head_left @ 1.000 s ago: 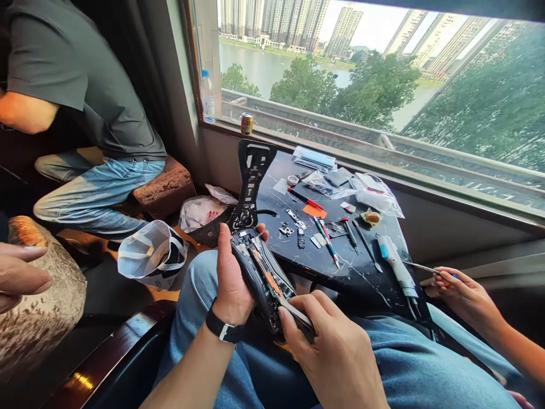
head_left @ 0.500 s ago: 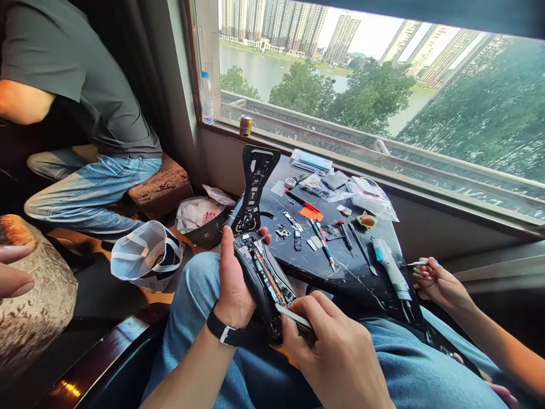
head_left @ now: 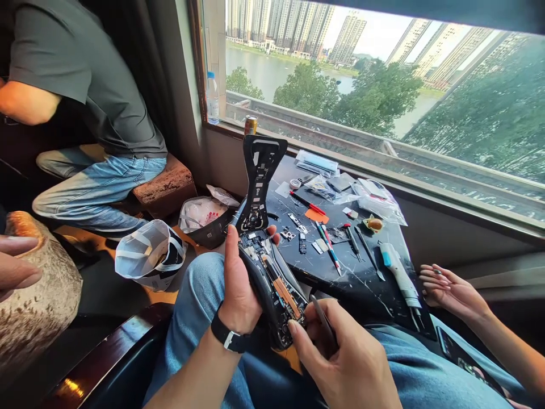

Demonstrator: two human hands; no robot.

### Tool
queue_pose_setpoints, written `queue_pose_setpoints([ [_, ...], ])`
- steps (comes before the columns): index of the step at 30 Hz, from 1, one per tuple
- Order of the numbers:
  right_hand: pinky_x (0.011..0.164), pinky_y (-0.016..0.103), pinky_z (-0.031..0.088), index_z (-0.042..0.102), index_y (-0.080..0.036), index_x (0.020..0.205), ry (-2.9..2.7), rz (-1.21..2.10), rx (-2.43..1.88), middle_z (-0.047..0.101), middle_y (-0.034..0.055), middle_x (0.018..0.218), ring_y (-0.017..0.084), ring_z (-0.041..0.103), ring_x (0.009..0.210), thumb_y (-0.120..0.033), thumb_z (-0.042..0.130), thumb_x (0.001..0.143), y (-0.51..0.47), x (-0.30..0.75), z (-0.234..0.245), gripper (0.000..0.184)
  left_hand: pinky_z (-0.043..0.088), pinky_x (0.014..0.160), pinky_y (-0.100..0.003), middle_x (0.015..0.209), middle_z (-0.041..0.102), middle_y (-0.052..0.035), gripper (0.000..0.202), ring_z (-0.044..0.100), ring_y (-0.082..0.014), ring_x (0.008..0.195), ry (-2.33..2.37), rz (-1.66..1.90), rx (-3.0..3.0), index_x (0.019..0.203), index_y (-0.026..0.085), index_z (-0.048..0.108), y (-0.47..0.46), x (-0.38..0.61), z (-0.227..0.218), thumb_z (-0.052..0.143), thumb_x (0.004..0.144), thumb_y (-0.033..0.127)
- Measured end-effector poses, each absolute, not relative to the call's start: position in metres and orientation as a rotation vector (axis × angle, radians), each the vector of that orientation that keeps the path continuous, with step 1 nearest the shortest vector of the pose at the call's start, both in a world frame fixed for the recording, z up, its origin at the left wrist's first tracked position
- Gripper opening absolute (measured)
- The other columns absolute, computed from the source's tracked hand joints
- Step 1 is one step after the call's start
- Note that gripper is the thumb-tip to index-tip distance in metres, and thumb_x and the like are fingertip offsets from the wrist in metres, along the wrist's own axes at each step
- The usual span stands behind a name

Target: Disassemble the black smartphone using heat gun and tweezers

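Observation:
My left hand (head_left: 240, 284), a black watch on its wrist, is wrapped round an opened black device (head_left: 272, 284) with bare circuit boards, held over my lap. The device's hourglass-shaped black cover (head_left: 259, 182) stands up from its far end. My right hand (head_left: 344, 358) is closed round a thin dark metal tool (head_left: 323, 324), its tip at the lower end of the device's boards.
A black marble table (head_left: 353, 278) carries screwdrivers, small parts, plastic bags and a white-and-blue electric screwdriver (head_left: 398, 275). Another person's hand (head_left: 449, 289) rests at its right edge. A person in a grey shirt sits at the left. A white bag (head_left: 149, 253) stands on the floor.
My right hand has turned the tool from lying flat on the device to upright at its lower end. The other person's hand at the right no longer shows its thin tool.

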State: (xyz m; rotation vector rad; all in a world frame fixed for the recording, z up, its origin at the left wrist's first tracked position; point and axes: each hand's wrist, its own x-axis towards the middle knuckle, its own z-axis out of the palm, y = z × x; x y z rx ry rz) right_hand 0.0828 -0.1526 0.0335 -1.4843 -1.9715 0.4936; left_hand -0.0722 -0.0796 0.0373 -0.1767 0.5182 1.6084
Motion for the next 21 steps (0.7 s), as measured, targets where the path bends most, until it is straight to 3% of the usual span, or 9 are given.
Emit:
queue_pose_setpoints([
  [5, 0.042, 0.024, 0.041, 0.056, -0.026, 0.084, -2.121, 0.395, -1.45, 0.061, -0.0047, 0.068, 0.011, 0.049, 0.046, -0.035, 0.064, 0.098, -0.159, 0.085, 0.038, 0.018, 0.062, 0.066, -0.028, 0.098, 0.077, -0.0117, 0.055, 0.075, -0.0209, 0.08, 0.499, 1.568, -0.163, 0.112, 0.015, 0.075, -0.086, -0.072, 0.037, 0.056, 0.1, 0.065],
  [9, 0.045, 0.022, 0.047, 0.059, -0.025, 0.088, -2.141, 0.397, -1.394, 0.068, -0.0039, 0.07, 0.012, 0.062, 0.051, -0.033, 0.062, 0.1, -0.159, 0.089, 0.042, 0.014, 0.063, 0.071, -0.028, 0.099, 0.078, -0.0107, 0.053, 0.075, -0.0206, 0.084, 0.525, 1.59, -0.167, 0.114, 0.017, 0.075, -0.086, -0.07, 0.038, 0.057, 0.099, 0.065],
  [12, 0.053, 0.021, 0.055, 0.065, -0.026, 0.105, -2.131, 0.277, -1.319, 0.075, -0.0025, 0.081, 0.013, 0.072, 0.06, -0.03, 0.06, 0.102, -0.157, 0.09, 0.042, 0.007, 0.061, 0.067, -0.026, 0.093, 0.076, -0.0085, 0.052, 0.073, -0.0186, 0.079, 0.599, 1.59, -0.212, 0.112, 0.019, 0.075, -0.083, -0.068, 0.043, 0.056, 0.099, 0.066],
  [15, 0.061, 0.024, 0.059, 0.066, -0.025, 0.122, -2.066, 0.152, -1.319, 0.079, 0.0013, 0.095, 0.015, 0.076, 0.069, -0.028, 0.056, 0.104, -0.155, 0.087, 0.043, 0.02, 0.057, 0.062, -0.025, 0.086, 0.074, -0.0064, 0.048, 0.07, -0.0172, 0.071, 0.685, 1.583, -0.274, 0.107, 0.02, 0.074, -0.079, -0.066, 0.052, 0.056, 0.1, 0.064],
  [21, 0.073, 0.025, 0.059, 0.071, -0.025, 0.113, -2.045, 0.023, -1.278, 0.08, 0.0024, 0.098, 0.016, 0.077, 0.077, -0.025, 0.061, 0.106, -0.147, 0.083, 0.06, 0.013, 0.057, 0.063, -0.025, 0.08, 0.068, -0.0039, 0.049, 0.067, -0.0154, 0.068, 0.743, 1.53, -0.291, 0.1, 0.019, 0.072, -0.072, -0.063, 0.067, 0.054, 0.1, 0.065],
])
